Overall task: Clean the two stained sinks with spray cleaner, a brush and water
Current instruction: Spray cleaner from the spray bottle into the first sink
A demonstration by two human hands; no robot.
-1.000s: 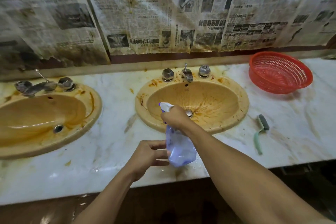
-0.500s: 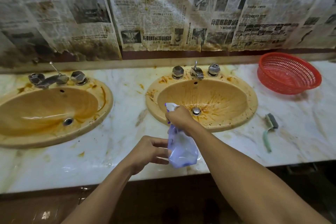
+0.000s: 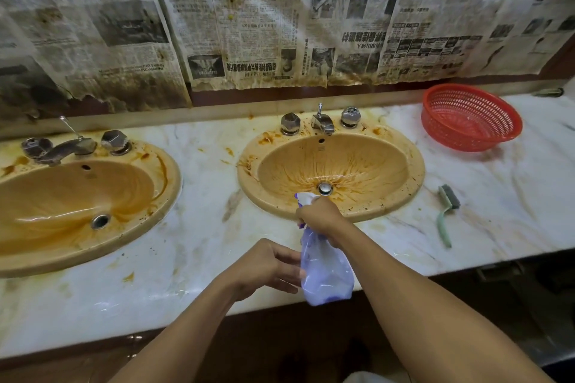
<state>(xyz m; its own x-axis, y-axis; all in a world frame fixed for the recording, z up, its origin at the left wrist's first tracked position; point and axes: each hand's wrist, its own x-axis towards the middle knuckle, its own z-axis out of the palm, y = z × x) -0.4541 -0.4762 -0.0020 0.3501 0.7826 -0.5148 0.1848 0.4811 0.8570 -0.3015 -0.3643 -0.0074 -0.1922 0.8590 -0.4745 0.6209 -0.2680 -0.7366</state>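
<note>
Two stained orange sinks are set in a marble counter: the left sink (image 3: 77, 196) and the right sink (image 3: 336, 165), which has brown streaks running to its drain. My right hand (image 3: 317, 216) grips the neck of a translucent purple spray bottle (image 3: 325, 274), held over the counter's front edge just below the right sink, nozzle pointing left. My left hand (image 3: 264, 267) holds the bottle's body from the left, its fingers against the plastic. A green-handled brush (image 3: 446, 214) lies on the counter to the right of the right sink.
A red plastic basket (image 3: 469, 118) stands at the back right of the marble counter (image 3: 205, 246). Each sink has a tap and two knobs behind it, the right tap (image 3: 322, 121) and the left tap (image 3: 62, 148). Stained newspaper (image 3: 249, 25) covers the wall.
The view has shifted so both sinks sit further right in frame. My hands and the bottle keep the same hold and place over the counter edge.
</note>
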